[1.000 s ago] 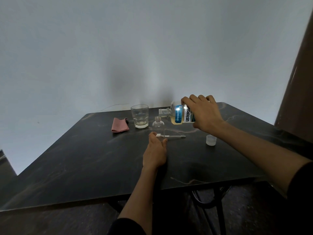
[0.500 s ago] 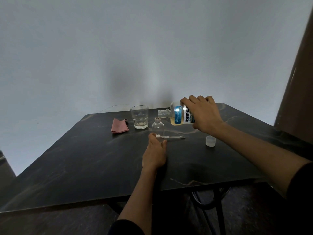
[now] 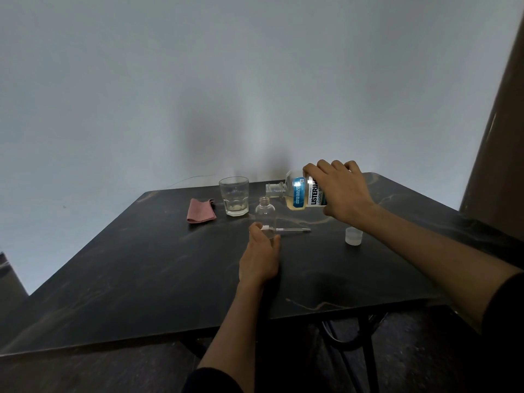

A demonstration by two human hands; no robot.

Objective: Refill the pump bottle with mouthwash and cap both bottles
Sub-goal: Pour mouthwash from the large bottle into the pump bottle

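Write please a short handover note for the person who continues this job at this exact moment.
Right hand grips the mouthwash bottle, tipped sideways, uncapped mouth beside and just above the small bottle.
Left hand holds the small bottle's base; bottle upright, open, looks empty.
Pump head with tube lies on the table; white cap stands at right.
Done: both bottles opened.
Left: pour, fit the pump, cap the mouthwash bottle.

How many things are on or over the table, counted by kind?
Bottles: 2, small clear plastic bottle, tipped labelled mouthwash bottle
Drinking glasses: 1, clear faceted glass
Loose closures: 2, white pump with tube, small translucent cap
Cloths: 1, folded pink cloth
Total: 6
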